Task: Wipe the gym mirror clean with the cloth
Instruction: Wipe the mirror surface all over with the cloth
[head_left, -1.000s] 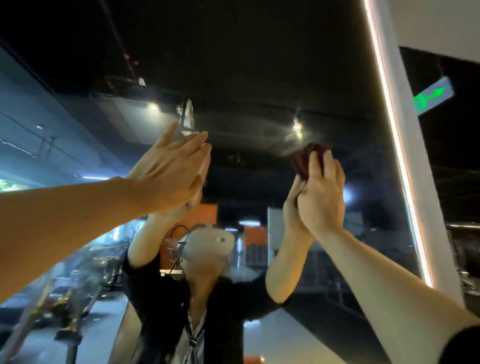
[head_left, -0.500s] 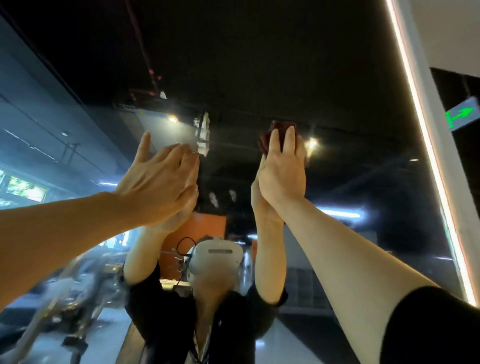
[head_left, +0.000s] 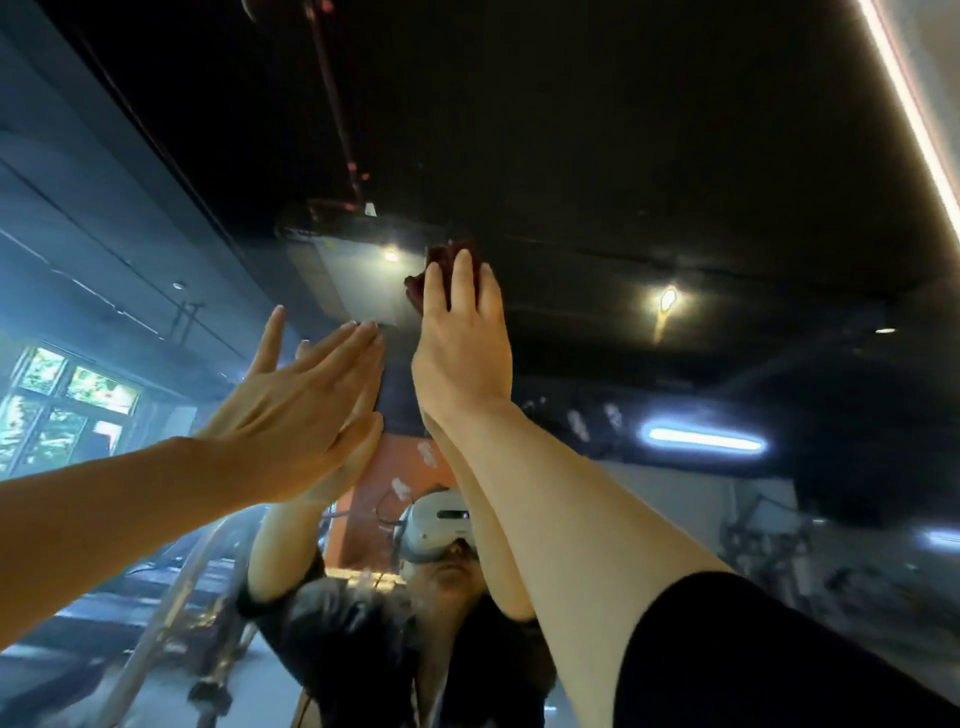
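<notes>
A dark red cloth (head_left: 441, 270), bunched, lies flat against the mirror (head_left: 675, 208) under the right hand's (head_left: 460, 343) straight fingertips.
</notes>
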